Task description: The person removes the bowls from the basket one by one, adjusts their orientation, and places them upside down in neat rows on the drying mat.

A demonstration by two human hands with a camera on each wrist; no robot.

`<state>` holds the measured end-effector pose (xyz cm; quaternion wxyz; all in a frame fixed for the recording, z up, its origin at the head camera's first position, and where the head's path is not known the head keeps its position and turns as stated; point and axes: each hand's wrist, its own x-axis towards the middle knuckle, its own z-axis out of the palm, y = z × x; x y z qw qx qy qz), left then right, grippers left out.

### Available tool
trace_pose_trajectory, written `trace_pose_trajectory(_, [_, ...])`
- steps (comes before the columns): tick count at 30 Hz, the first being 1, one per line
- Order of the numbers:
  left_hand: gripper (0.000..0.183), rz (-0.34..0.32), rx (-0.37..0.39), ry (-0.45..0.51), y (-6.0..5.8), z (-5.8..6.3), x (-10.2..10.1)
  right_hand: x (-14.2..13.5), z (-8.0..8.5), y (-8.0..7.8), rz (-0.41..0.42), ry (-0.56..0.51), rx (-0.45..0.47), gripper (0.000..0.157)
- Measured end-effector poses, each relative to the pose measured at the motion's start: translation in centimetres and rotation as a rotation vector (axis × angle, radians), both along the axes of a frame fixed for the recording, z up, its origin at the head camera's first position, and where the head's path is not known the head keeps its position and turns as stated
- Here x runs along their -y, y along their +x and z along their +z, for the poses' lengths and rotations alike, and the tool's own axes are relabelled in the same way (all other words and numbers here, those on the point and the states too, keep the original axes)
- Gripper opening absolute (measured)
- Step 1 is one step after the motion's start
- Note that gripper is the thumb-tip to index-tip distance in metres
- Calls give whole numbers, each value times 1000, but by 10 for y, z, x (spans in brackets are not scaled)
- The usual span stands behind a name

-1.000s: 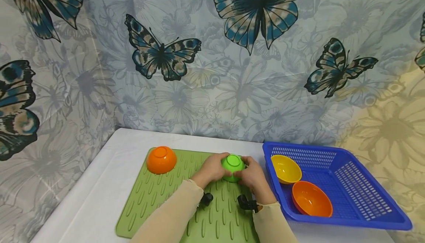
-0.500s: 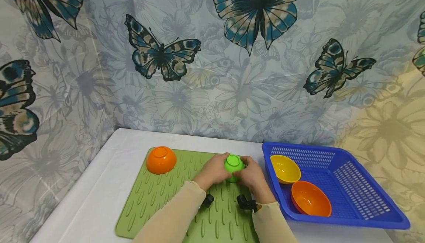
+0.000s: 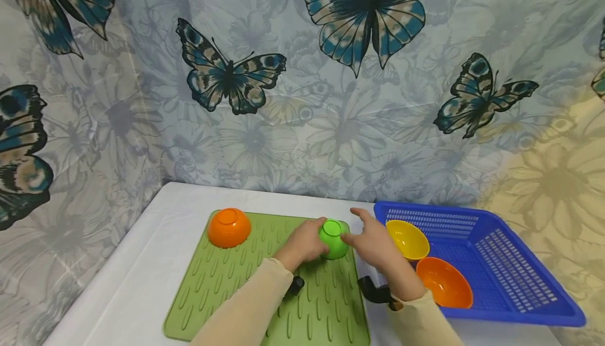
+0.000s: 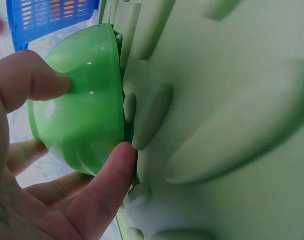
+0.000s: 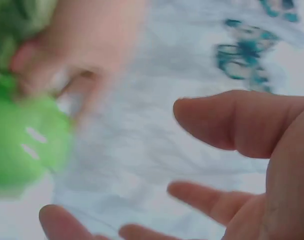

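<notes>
A small green bowl point(image 3: 333, 241) lies upside down near the far right corner of the ribbed green mat point(image 3: 227, 293). My left hand point(image 3: 304, 242) holds it from the left. In the left wrist view the thumb presses its side, fingers point(image 4: 104, 192) curve round the other side, and the rim lies against the mat's ridges. My right hand point(image 3: 378, 243) is off the bowl to its right, thumb and fingers spread with nothing between them, as the right wrist view also shows. An upside-down orange bowl point(image 3: 229, 228) sits at the mat's far left corner.
To the right stands a blue plastic basket point(image 3: 520, 262) with perforated walls. Inside it are a yellow bowl point(image 3: 407, 238) and an orange bowl point(image 3: 444, 283), both tilted with their openings up. A butterfly-print cloth point(image 3: 283, 151) hangs behind the white table point(image 3: 118, 283).
My right hand has let go of the green bowl and moved right toward the basket, its fingers spreading. Earlier both hands held the bowl and shifted it very slightly right; my left hand stays on it.
</notes>
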<state>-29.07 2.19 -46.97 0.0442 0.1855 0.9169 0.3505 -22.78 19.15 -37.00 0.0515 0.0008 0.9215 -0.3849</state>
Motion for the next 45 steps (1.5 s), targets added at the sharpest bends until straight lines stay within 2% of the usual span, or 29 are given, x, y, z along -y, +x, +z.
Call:
trace_pose_trajectory(3, [84,1,3,-1,0,2,0,-34,34,2,25,-48,3,68])
trace_pose_trajectory(5, [84,2,1,-4,1,3,-1,-64,51,-3,23,-89,50,68])
trace_pose_trajectory(8, [84,0,2,-10,1,4,-1,-114,60,-13,41,-103,148,65])
trace_pose_trajectory(11, [83,-7,9,-16,1,4,-1,-165,53,-20,87,-95,258,60])
trace_pose_trajectory(14, [82,-11,13,-15,1,5,-1,-206,37,-24,116,-74,374,55])
trace_pose_trajectory(19, [81,-10,22,-11,3,6,0,-252,11,-22,124,-28,526,44])
trace_pose_trajectory(25, [82,3,57,18,5,8,1,-268,-6,-16,217,-112,612,31])
trace_pose_trajectory(30, [81,8,61,15,4,6,0,-262,-15,-17,269,-115,648,33])
trace_pose_trajectory(33, [81,10,62,11,3,5,-1,-257,-18,-19,277,-82,648,36])
trace_pose_trajectory(39, [83,15,58,3,3,4,-1,-254,-21,-21,179,10,608,39])
trace_pose_trajectory(45, [82,16,49,12,3,4,-1,-276,-21,-22,79,30,545,44])
